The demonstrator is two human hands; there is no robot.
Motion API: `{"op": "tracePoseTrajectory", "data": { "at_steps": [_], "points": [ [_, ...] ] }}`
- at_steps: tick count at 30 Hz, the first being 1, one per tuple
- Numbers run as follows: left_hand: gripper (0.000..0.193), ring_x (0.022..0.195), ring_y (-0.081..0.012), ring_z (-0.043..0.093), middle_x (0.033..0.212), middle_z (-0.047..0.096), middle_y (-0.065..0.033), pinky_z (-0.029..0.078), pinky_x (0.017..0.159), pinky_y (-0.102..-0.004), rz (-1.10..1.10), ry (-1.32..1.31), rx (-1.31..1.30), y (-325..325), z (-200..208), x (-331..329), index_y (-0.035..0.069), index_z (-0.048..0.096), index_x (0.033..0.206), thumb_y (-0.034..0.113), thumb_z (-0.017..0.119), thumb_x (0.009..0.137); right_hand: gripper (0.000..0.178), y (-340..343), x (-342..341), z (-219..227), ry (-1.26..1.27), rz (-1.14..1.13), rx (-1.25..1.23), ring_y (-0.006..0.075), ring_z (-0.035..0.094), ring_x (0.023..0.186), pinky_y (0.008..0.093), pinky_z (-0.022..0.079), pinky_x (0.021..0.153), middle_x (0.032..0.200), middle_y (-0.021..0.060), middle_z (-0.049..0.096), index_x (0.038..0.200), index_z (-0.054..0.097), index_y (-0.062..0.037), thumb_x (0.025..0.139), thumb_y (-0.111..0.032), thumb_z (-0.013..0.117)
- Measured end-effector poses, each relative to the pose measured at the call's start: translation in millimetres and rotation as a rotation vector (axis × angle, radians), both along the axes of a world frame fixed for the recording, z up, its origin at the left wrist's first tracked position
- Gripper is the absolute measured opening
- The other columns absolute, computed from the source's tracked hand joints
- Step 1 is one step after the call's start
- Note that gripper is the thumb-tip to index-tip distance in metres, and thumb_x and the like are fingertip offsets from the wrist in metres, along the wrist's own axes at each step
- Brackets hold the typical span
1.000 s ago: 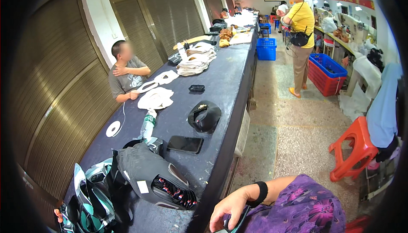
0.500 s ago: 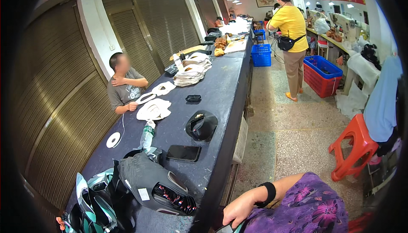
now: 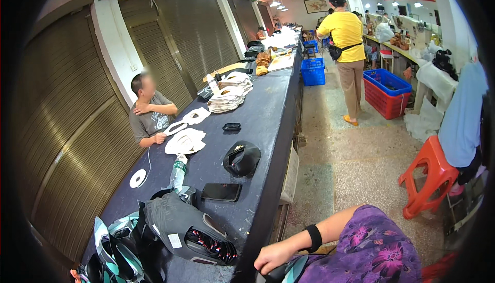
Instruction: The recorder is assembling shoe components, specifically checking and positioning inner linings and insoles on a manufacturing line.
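R hand (image 3: 276,257), w/ black wristband (image 3: 313,237), is gripping a dark-&-teal shoe piece (image 3: 295,269), fingers curling over its top. L hand isn't showing, so can't tell what it's doing. Piece is sitting at the bottom edge of view, just beside the table (image 3: 268,97) & against the purple flowered sleeve (image 3: 371,241); most of it is getting cut off, so full shape isn't showing.

Handling (judgement): prob. light & soft, bending easily, the teal edge maybe a bit stiffer; not looking fragile, poss. slightly slick. Best hold: thumb + fingers pinching the edge, w/ a 2nd grip supporting the hanging part.

Edges/room: table's long edge is running up just L of the hand, so knuckles are risking a bump; can't tell if they're touching. On the table nr that edge, a big dark grey bundle (image 3: 175,218) is lying, w/ a phone (image 3: 221,191) & black cap (image 3: 250,159) beyond. More room is opening to the R, over the floor (image 3: 356,180), w/ a red stool (image 3: 444,155) standing further R
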State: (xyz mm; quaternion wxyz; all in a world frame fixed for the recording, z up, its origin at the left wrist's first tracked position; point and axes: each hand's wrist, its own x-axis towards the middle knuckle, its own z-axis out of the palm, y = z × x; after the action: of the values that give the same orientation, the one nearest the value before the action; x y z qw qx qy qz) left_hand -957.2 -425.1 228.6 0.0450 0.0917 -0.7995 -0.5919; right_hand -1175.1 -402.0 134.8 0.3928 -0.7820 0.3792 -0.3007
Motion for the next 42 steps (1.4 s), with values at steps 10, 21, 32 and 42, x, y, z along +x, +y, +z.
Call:
{"op": "tracePoseTrajectory", "data": {
  "at_steps": [10, 21, 32, 42],
  "points": [
    [0.018, 0.055, -0.0243, 0.056, 0.065, 0.057, -0.0126, 0.045, 0.057, -0.0280, 0.451, 0.364, -0.433, -50.4, -28.9, 36.9, 0.002, 0.065, 0.077, -0.005, 0.052, 0.067, 0.061, -15.4, -40.5, 7.6, -0.672, -0.008, 0.620, 0.0126, 0.053, 0.088, 0.0251, 0.041, 0.085, 0.109, 0.0067, 0.052, 0.120, 0.040, 0.0048, 0.075, -0.029, 0.065],
    [0.030, 0.095, -0.0125, 0.050, 0.104, 0.055, -0.0060, 0.037, 0.087, -0.0268, 0.952, 0.662, 0.392, -72.7, -79.1, 37.0, 0.000, 0.049, 0.113, 0.010, 0.053, 0.084, 0.049, -62.3, -3.5, -1.9, -0.897, -0.048, 0.556, 0.0140, 0.052, 0.098, 0.0276, 0.038, 0.090, 0.104, 0.0051, 0.057, 0.112, 0.050, 0.0007, 0.069, -0.012, 0.071],
    [0.023, 0.091, -0.0100, 0.050, 0.101, 0.056, -0.0045, 0.038, 0.083, -0.0237, 0.984, 0.478, 0.272, -70.8, -67.8, 45.9, -0.001, 0.052, 0.106, 0.008, 0.050, 0.085, 0.040, -57.3, 5.3, 5.9, -0.568, -0.297, 0.456, 0.0087, 0.052, 0.079, 0.0241, 0.043, 0.073, 0.087, 0.0020, 0.059, 0.099, 0.057, 0.0023, 0.081, -0.033, 0.060],
    [0.018, 0.083, -0.0080, 0.052, 0.094, 0.058, -0.0028, 0.041, 0.077, -0.0216, 1.039, 0.634, 0.378, -61.3, -64.5, 42.8, 0.000, 0.055, 0.100, 0.006, 0.053, 0.083, 0.035, -47.0, 20.0, 19.1, -1.002, -0.237, 0.521, 0.0117, 0.053, 0.088, 0.0255, 0.042, 0.080, 0.101, 0.0053, 0.057, 0.107, 0.052, 0.0023, 0.090, -0.027, 0.045]
  ]
}}
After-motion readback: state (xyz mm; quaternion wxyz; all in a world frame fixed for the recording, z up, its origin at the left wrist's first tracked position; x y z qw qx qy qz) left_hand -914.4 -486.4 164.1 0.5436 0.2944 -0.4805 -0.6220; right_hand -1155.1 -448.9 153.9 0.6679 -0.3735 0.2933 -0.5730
